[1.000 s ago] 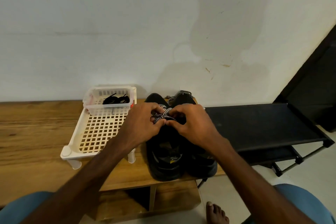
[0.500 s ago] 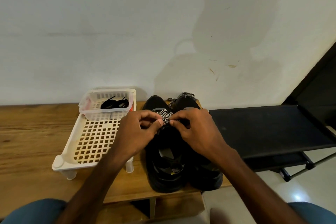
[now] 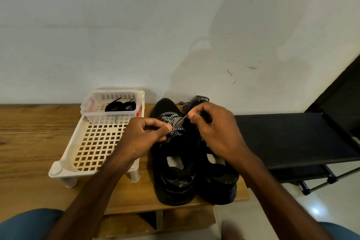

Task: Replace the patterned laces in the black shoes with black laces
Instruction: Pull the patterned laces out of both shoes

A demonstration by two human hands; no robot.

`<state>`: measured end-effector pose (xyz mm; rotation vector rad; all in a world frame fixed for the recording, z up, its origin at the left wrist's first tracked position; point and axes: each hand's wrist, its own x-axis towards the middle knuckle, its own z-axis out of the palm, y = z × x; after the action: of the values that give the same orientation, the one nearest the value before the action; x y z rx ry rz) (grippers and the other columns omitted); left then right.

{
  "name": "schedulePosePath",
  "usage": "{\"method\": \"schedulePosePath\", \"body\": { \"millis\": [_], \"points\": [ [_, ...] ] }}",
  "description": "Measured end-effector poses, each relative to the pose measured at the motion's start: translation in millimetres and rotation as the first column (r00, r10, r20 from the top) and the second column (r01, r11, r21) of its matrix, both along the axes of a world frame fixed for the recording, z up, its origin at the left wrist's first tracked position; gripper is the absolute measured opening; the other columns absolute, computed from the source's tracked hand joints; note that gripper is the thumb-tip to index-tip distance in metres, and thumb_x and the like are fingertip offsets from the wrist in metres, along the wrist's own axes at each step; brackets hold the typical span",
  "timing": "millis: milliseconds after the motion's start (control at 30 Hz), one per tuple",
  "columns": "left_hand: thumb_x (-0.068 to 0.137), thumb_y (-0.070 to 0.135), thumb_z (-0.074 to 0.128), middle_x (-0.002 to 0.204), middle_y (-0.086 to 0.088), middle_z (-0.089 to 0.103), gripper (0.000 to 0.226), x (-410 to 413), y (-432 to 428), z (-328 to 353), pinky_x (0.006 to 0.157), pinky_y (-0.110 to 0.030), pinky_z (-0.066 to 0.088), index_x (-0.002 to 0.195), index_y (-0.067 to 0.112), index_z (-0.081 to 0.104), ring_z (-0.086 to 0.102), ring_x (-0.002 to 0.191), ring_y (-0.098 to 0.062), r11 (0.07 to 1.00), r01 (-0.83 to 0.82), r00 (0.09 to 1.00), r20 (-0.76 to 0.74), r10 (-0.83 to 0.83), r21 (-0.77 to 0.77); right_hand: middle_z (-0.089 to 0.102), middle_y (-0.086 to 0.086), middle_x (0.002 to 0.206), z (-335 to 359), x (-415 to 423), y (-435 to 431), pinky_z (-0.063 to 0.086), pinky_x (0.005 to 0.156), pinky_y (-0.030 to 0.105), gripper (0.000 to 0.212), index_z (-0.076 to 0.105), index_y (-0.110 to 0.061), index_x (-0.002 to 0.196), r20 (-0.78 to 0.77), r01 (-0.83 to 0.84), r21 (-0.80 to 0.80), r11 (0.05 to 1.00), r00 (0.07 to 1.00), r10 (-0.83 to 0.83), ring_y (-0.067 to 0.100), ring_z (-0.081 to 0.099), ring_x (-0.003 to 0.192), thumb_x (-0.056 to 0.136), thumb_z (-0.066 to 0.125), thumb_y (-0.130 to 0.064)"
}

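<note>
**Head view.** Nearest the viewer, two black shoes [image 3: 175,179] stand side by side on the wooden counter [image 3: 29,142], heels toward the person. Over the tongue of the shoe on the person's left, the left hand [image 3: 144,136] pinches the patterned lace [image 3: 174,122] between thumb and forefinger, close to the eyelets. The right hand [image 3: 216,130] pinches a strand of it and holds it taut, up and to the right.

The step in hand appears to be unthreading this lace, and the task looks barely begun. It is done best one crossing at a time: the left hand steadies the shoe while the right pulls along the line of the eyelet (a sideways tug could drag the shoe into its neighbour).

Beyond the right hand, the second patterned lace [image 3: 196,99] lies loose on the other shoe. Farther left, on a white slatted tray [image 3: 64,163], a small basket [image 3: 111,118] holds the black laces [image 3: 120,105], coiled and untouched. A pale wall [image 3: 175,25] closes the view.
</note>
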<state>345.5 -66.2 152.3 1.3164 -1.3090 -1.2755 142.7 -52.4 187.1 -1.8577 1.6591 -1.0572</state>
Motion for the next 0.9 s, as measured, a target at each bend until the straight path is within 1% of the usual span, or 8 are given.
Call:
{"method": "schedulePosePath", "body": {
  "millis": [133,267,333,400,533,700,833,900],
  "points": [
    [0.086,0.011,0.077,0.091,-0.005,0.079,0.008,2,-1,0,0.078,-0.024,0.061,0.094,0.009,0.079,0.077,0.087,-0.019,0.999,0.001,0.999,-0.044,0.001,0.05,0.077,-0.004,0.102,16,-13,0,0.06,0.084,0.031,0.017,0.072,-0.015,0.107,0.361,0.003,0.012,1.0,0.932,-0.007,0.011,0.072,0.099,0.103,0.058,-0.024],
    [0.088,0.011,0.076,0.089,-0.006,0.079,0.006,0,0,1,0.078,-0.023,0.061,0.094,0.009,0.078,0.077,0.086,-0.018,0.999,-0.008,1.0,-0.029,0.009,0.05,0.077,0.011,0.11,32,-18,7,0.056,0.097,0.037,0.025,0.067,-0.004,0.108,0.798,-0.097,0.067,0.993,0.603,0.005,0.024,0.073,0.109,0.107,0.049,-0.022],
    [0.089,0.01,0.075,0.088,-0.006,0.079,0.005,0,1,1,0.076,-0.024,0.062,0.093,0.009,0.077,0.077,0.085,-0.018,0.999,-0.02,1.0,-0.006,0.021,0.033,0.077,0.016,0.107,27,-12,7,0.056,0.096,0.039,0.024,0.065,-0.004,0.108,0.847,-0.124,0.119,0.985,0.53,-0.036,0.028,0.074,0.105,0.107,0.048,-0.021],
    [0.092,0.01,0.071,0.087,-0.006,0.079,0.005,1,1,3,0.074,-0.024,0.062,0.095,0.009,0.075,0.077,0.084,-0.018,0.999,-0.038,0.999,-0.002,0.038,0.012,0.078,0.012,0.098,14,0,4,0.057,0.088,0.038,0.022,0.065,-0.006,0.114,0.752,-0.091,0.176,0.98,0.655,-0.075,0.021,0.075,0.093,0.106,0.052,-0.023],
    [0.096,0.013,0.066,0.085,-0.006,0.077,0.008,1,0,11,0.067,-0.026,0.062,0.099,0.009,0.073,0.075,0.077,-0.019,0.99,-0.066,0.997,0.035,0.07,-0.126,0.077,-0.004,0.086,-10,18,0,0.056,0.08,0.024,0.02,0.062,-0.02,0.119,0.318,-0.056,0.127,0.99,0.948,0.013,0.003,0.072,0.086,0.1,0.064,-0.028],
    [0.102,0.014,0.058,0.09,-0.009,0.076,0.016,3,-1,34,0.069,-0.029,0.063,0.098,0.004,0.07,0.072,0.078,-0.022,0.971,-0.125,0.97,-0.233,0.076,-0.205,0.073,-0.008,0.09,-13,20,-1,0.049,0.07,0.012,0.028,0.062,-0.025,0.122,0.053,-0.057,0.129,0.99,0.997,0.05,0.0,0.068,0.083,0.096,0.07,-0.029],
    [0.1,0.017,0.057,0.107,-0.015,0.075,0.017,18,-4,50,0.078,-0.028,0.061,0.102,0.002,0.065,0.074,0.096,-0.027,0.984,-0.131,0.761,-0.649,0.02,-0.123,0.073,-0.009,0.089,-12,18,-2,0.048,0.067,0.007,0.014,0.07,-0.023,0.109,0.062,-0.059,0.127,0.99,0.997,0.051,-0.002,0.068,0.082,0.095,0.072,-0.025],
    [0.1,0.016,0.057,0.112,-0.015,0.075,0.015,20,-6,48,0.082,-0.029,0.061,0.102,0.003,0.066,0.073,0.104,-0.03,0.988,-0.128,0.743,-0.668,0.035,-0.09,0.073,-0.011,0.085,-13,19,-2,0.048,0.067,0.006,0.006,0.075,-0.021,0.1,0.041,-0.046,0.102,0.994,0.998,0.042,-0.002,0.067,0.081,0.094,0.073,-0.024]
  ]
}}
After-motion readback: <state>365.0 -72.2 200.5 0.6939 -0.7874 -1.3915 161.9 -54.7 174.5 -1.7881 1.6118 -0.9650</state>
